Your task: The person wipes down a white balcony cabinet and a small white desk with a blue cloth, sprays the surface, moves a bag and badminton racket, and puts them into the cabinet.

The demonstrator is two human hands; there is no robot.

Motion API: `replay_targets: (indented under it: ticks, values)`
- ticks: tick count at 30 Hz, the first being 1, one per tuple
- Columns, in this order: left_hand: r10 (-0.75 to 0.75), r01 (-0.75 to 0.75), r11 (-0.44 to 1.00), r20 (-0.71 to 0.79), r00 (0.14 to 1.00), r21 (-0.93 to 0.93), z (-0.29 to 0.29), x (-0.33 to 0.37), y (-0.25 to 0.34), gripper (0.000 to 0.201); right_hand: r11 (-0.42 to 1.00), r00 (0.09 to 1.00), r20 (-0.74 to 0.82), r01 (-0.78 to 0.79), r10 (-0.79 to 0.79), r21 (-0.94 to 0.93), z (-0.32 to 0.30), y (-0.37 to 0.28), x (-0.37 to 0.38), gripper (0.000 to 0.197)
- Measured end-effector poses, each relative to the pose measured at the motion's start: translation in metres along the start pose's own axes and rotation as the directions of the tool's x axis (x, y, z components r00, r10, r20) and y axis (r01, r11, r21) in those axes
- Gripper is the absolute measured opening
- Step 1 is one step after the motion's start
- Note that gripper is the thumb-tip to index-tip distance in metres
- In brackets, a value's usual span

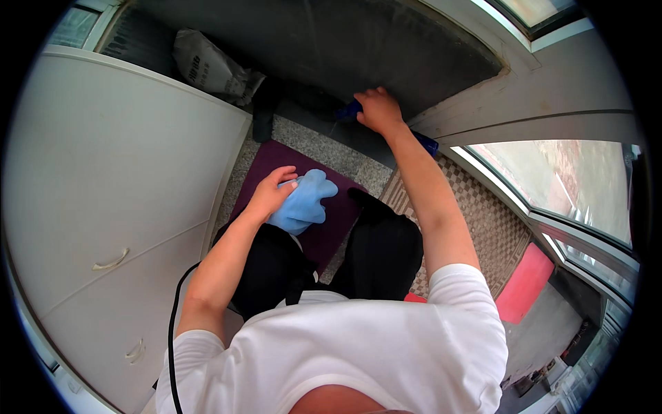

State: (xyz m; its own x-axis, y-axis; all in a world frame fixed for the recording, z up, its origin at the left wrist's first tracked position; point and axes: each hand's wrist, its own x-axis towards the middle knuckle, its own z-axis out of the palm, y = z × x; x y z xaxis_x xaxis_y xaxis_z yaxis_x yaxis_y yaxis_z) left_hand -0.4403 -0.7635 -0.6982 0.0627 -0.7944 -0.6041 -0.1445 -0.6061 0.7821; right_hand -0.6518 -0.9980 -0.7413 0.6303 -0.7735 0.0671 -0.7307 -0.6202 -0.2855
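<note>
My left hand [271, 192] grips the left edge of a light blue soft cloth-like thing [310, 200] with rounded lobes, thumb and fingers closing on it. It hangs between my knees, above a dark purple mat [269, 157]. My right arm reaches far forward, to the foot of the dark wall. There my right hand [380, 110] has its fingers curled round a dark blue thing [349, 110], whose kind I cannot make out. Most of that thing is hidden by the hand and the shadow.
A white cabinet [124, 165] stands on the left. Ahead, a grey-white bag [210, 67] leans by the dark wall [331, 41], near black items [265, 110]. Another blue thing [425, 143] lies beyond my right forearm. Right are a checkered mat [476, 228], a pink board [526, 284] and windows.
</note>
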Motion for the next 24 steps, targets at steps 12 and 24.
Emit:
replay_targets:
  ticks: [12, 24]
  values:
    - [0.078, -0.077, 0.997, -0.066, 0.995, 0.022, -0.016, 0.0, -0.017, 0.042, 0.993, 0.995, 0.096, -0.045, 0.034, 0.112, 0.005, 0.028, -0.017, 0.051]
    - [-0.006, 0.009, 0.999, -0.077, 0.997, 0.044, -0.018, -0.003, -0.017, 0.04, 0.743, 0.632, 0.398, -0.616, 0.665, -0.263, 0.089, 0.125, -0.188, 0.085]
